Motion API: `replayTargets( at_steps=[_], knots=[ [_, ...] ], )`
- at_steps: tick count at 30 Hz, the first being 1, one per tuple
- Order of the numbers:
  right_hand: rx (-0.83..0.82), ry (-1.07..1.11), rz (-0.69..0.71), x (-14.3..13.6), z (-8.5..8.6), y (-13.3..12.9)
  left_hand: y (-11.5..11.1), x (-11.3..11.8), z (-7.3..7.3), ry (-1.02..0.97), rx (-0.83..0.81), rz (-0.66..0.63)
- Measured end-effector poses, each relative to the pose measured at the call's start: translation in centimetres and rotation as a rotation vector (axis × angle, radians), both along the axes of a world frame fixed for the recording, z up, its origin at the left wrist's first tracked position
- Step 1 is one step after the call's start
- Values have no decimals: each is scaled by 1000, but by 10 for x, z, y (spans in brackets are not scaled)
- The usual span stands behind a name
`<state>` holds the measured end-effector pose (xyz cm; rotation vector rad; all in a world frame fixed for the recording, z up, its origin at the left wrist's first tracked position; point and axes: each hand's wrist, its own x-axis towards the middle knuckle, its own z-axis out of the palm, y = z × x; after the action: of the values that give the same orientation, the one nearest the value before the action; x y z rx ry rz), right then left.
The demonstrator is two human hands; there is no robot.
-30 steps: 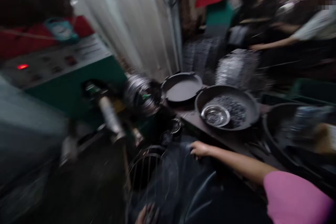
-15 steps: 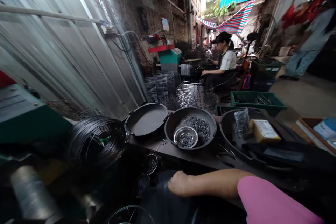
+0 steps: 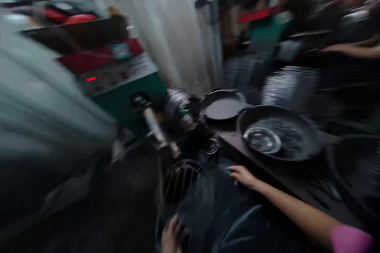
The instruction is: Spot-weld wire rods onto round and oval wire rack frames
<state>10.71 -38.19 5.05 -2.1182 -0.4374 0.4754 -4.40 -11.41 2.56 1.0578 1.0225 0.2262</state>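
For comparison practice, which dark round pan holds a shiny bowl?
The middle pan, with the shiny bowl inside; the left pan and right pan show none.

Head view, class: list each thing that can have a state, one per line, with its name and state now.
Red light: lit
Far pan: open side up
Near pan: open side up, holding small parts and a bowl
Metal bowl: inside the near pan
Dark sheet: creased
Right hand: at the dark sheet, grip unclear
Left hand: fingers partly curled, grip blurred
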Motion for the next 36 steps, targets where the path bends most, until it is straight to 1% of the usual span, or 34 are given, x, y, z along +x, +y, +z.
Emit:
replayTargets(
  at_steps=[1, 3, 4, 6, 9, 11, 13, 16, 19, 23, 26, 29, 32, 36],
  knots=[
    [25, 34, 21, 1, -2, -3, 4, -7, 3, 12, -36, 68],
    [189, 207, -162, 12, -4, -8, 12, -13, 11, -20, -72, 155],
    [272, 266, -226, 20, -3, -9, 16, -12, 15, -34, -76, 171],
    [408, 370, -302, 32, 0, -7, 22, -9, 23, -71, -53, 195],
    [497, 454, -367, 30, 2, -1, 21, -6, 27, -97, -36, 204],
    [479, 452, -369, 21, -4, 2, 17, -7, 23, -133, -28, 197],
    [407, 428, -343, 12, -15, 5, 14, -7, 17, -183, -7, 191],
    [312, 399, -289, 6, -29, 6, 16, -9, 6, -258, 90, 196],
    [300, 417, -252, 10, -35, 4, 23, -12, -2, -345, 197, 160],
    [312, 476, -257, 15, -38, 2, 33, -10, -10, -429, 244, 88],
    [352, 541, -289, 15, -39, 3, 40, 1, -16, -509, 280, 58],
    [400, 588, -309, 15, -39, 2, 49, 18, -22, -511, 323, 52],
    [430, 619, -320, 15, -39, -2, 62, 34, -26, -489, 365, 84],
    [447, 656, -332, 17, -39, -5, 77, 53, -32, -499, 395, 169]
  ],
)
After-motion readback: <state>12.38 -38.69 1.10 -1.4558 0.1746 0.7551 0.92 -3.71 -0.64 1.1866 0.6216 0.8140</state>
